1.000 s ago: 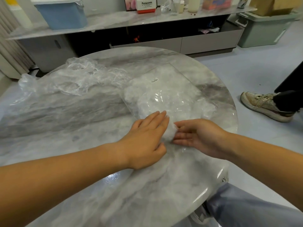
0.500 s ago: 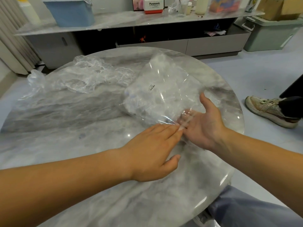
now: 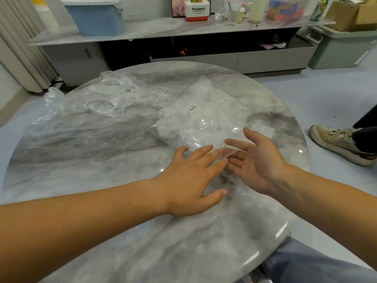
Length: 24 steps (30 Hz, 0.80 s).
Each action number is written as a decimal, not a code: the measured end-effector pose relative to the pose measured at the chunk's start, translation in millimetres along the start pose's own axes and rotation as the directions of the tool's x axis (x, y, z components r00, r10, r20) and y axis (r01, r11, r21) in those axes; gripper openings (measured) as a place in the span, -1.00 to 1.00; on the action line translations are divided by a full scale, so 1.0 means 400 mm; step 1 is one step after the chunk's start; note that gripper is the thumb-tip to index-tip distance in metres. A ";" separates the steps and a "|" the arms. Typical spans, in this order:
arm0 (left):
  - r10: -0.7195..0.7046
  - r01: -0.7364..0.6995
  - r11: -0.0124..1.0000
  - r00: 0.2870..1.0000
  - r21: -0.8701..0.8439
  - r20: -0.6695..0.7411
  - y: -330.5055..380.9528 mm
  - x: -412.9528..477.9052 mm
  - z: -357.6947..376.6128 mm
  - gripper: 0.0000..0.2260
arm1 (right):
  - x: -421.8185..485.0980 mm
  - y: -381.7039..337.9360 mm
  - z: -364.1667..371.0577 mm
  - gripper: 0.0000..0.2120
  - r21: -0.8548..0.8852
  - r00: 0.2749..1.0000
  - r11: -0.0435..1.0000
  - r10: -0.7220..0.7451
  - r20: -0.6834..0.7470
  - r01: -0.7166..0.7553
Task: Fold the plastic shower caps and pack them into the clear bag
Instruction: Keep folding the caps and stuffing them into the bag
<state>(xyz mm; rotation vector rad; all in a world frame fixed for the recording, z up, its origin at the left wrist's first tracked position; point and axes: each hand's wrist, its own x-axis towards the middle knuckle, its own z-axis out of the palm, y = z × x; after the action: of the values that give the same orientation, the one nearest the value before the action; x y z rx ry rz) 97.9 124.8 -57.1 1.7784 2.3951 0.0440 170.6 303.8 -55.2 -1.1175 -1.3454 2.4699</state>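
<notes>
As L hand, R hand touch it, clear bag bulges

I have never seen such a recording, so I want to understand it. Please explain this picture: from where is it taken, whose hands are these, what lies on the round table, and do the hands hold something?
There is no machine here. A person works with bare hands, and the one camera sits on that person's head, looking forward and down. That is why both arms enter from the bottom of the picture. On the round marble table lies a clear bag, already bulging with whitish plastic. Farther away, to the left, is a crumpled pile of loose shower caps. The left hand is palm down with straight fingers at the bag's near edge. The right hand is palm up, and its fingers lie under the bag's clear flap. Neither hand grips anything.
</notes>
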 end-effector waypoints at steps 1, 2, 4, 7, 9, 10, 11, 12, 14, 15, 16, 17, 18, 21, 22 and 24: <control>-0.006 0.007 0.999 1.000 -0.036 0.021 0.000 0.001 -0.002 -0.36 | -0.002 0.000 0.003 -0.49 -0.017 1.000 1.000 -0.005 0.001 0.005; -0.008 0.011 0.997 0.999 -0.073 0.041 -0.002 0.003 -0.005 -0.35 | -0.001 0.000 0.006 -0.49 -0.024 1.000 1.000 -0.010 -0.006 0.010; 0.007 0.000 0.993 0.998 -0.119 0.059 -0.012 0.008 -0.006 -0.34 | -0.004 0.001 0.009 -0.50 -0.033 1.000 0.999 -0.013 -0.012 0.013; 0.062 -0.058 0.993 0.998 -0.101 0.031 -0.040 0.012 -0.007 -0.36 | -0.018 -0.001 0.007 -0.53 -0.047 1.000 0.999 -0.010 0.003 0.011; 0.070 -0.067 0.993 0.997 -0.095 0.033 -0.057 0.007 -0.008 -0.38 | -0.029 -0.002 -0.006 -0.51 -0.069 1.000 0.997 -0.019 0.004 0.019; 0.069 -0.065 0.993 0.997 -0.099 0.042 -0.061 0.003 -0.008 -0.39 | -0.033 -0.004 -0.016 -0.49 -0.080 1.000 0.996 -0.026 0.001 0.026; 0.072 -0.067 0.993 0.996 -0.098 0.055 -0.062 0.000 -0.008 -0.40 | -0.038 -0.006 -0.025 -0.49 -0.087 1.000 0.996 -0.030 0.001 0.030; 0.080 -0.075 0.994 0.995 -0.086 0.065 -0.061 -0.004 -0.008 -0.40 | -0.044 -0.009 -0.032 -0.48 -0.095 0.999 0.995 -0.032 0.003 0.032; 0.101 -0.099 0.994 0.993 -0.036 0.065 -0.058 -0.010 -0.009 -0.38 | -0.055 -0.013 -0.040 -0.50 -0.125 0.999 0.991 -0.036 0.012 0.037; 0.106 -0.106 0.994 0.993 -0.013 0.058 -0.058 -0.014 -0.010 -0.37 | -0.062 -0.015 -0.039 -0.53 -0.153 0.999 0.987 -0.048 0.013 0.049; 0.109 -0.109 0.994 0.993 0.001 0.046 -0.057 -0.016 -0.013 -0.36 | -0.069 -0.018 -0.039 -0.58 -0.189 0.998 0.980 -0.069 0.007 0.069; 0.109 -0.109 0.994 0.994 0.003 0.029 -0.057 -0.020 -0.015 -0.34 | -0.075 -0.020 -0.040 -0.64 -0.231 0.995 0.968 -0.099 -0.007 0.094; 0.107 -0.107 0.994 0.994 -0.007 0.005 -0.058 -0.024 -0.018 -0.32 | -0.080 -0.023 -0.041 -0.68 -0.277 0.990 0.953 -0.136 -0.027 0.124; 0.093 -0.095 0.994 0.994 -0.051 -0.050 -0.068 -0.036 -0.017 -0.29 | -0.092 -0.025 -0.042 -0.64 -0.416 0.967 0.887 -0.246 -0.063 0.199; 0.086 -0.089 0.994 0.995 -0.061 -0.056 -0.072 -0.040 -0.016 -0.28 | -0.094 -0.023 -0.042 -0.62 -0.449 0.961 0.868 -0.269 -0.063 0.214; 0.073 -0.077 0.994 0.996 -0.079 -0.054 -0.077 -0.051 -0.016 -0.27 | -0.096 -0.019 -0.041 -0.63 -0.503 0.947 0.831 -0.314 -0.069 0.239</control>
<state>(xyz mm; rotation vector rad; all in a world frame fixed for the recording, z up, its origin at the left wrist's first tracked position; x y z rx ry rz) 73.6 96.9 -52.4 1.8514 2.3244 0.1951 207.2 303.2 -33.8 -1.0628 -1.9889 1.8468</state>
